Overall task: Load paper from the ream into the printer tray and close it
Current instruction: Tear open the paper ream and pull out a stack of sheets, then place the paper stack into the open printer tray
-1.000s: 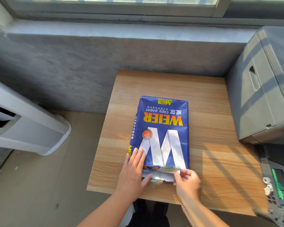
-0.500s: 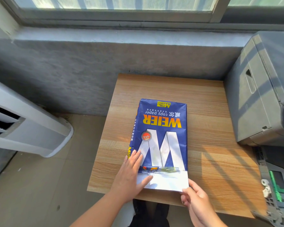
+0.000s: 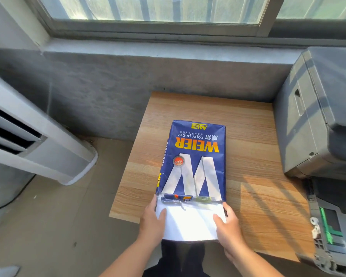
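Both bare forearms reach forward, side by side. The left hand point(image 3: 151, 222) and right hand point(image 3: 227, 226) face each other, thumbs on top, fingers curled in a grip.

printer point(image 3: 316, 116) walls right; table point(image 3: 258, 156) between bare

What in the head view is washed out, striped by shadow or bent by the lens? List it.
Head view: sunlight blows out the white paper between the left hand and right hand, erasing sheet edges; slanted bar shadows stripe the table and printer; the wide lens bows the window frame; the pulled-out tray at the corner looks soft.
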A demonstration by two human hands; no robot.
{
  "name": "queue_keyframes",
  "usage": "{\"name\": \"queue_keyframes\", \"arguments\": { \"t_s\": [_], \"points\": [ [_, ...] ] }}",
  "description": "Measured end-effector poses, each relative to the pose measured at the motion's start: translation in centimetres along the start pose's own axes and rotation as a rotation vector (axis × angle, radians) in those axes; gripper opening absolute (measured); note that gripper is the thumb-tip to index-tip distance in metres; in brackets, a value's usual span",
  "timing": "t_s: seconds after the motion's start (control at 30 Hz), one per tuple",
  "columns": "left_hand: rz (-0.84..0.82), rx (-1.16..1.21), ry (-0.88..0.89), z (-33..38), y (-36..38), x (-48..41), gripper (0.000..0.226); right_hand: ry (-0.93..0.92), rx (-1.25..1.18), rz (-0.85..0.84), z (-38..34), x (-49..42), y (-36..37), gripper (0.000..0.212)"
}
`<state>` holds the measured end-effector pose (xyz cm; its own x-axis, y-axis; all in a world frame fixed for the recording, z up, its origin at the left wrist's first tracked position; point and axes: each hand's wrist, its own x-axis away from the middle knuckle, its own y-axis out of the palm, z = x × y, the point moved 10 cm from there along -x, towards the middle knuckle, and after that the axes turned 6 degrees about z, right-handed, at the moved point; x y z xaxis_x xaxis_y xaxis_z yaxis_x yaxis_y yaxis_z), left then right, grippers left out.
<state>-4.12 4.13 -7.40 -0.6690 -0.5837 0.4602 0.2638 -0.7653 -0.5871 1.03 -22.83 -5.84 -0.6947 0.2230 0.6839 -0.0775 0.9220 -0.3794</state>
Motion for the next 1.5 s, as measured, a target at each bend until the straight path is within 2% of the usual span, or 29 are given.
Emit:
{"name": "queue_keyframes", "arguments": {
  "t_s": [0.23, 0.4, 0.67, 1.0, 1.2, 1.33, 1.5],
  "points": [
    [0.001, 0.052, 0.001, -1.0, -0.8, 1.8, 0.035, 0.013, -0.022, -0.017, 1.5, 2.3, -0.3, 0.053],
    [0.022, 0.189, -0.013, -2.6, -1.8, 4.8, 0.036, 0.061, -0.138, -0.037, 3.3, 4.7, -1.5, 0.048],
    [0.042, 0.288, 0.068, -4.8, -3.8, 12.2, 0.044, -0.12, -0.155, 0.008, 5.5, 10.5, -3.8, 0.04],
    [0.073, 0.333, 0.211, -3.9, -3.5, 20.8, 0.046, -0.215, -0.173, 0.006, 7.5, 15.7, -9.8, 0.043],
    [0.088, 0.239, 0.383, 3.7, 3.8, 24.3, 0.049, -0.266, -0.229, 0.122, 7.4, 13.8, -20.3, 0.037],
    [-0.011, 0.219, 0.473, 11.5, 13.3, 27.6, 0.047, -0.247, -0.276, 0.238, 9.0, 9.1, -31.4, 0.035],
    [-0.083, 0.185, 0.451, 18.3, 26.8, 30.3, 0.048, -0.276, -0.254, 0.313, 10.2, 1.6, -44.3, 0.036]
  ]
}}
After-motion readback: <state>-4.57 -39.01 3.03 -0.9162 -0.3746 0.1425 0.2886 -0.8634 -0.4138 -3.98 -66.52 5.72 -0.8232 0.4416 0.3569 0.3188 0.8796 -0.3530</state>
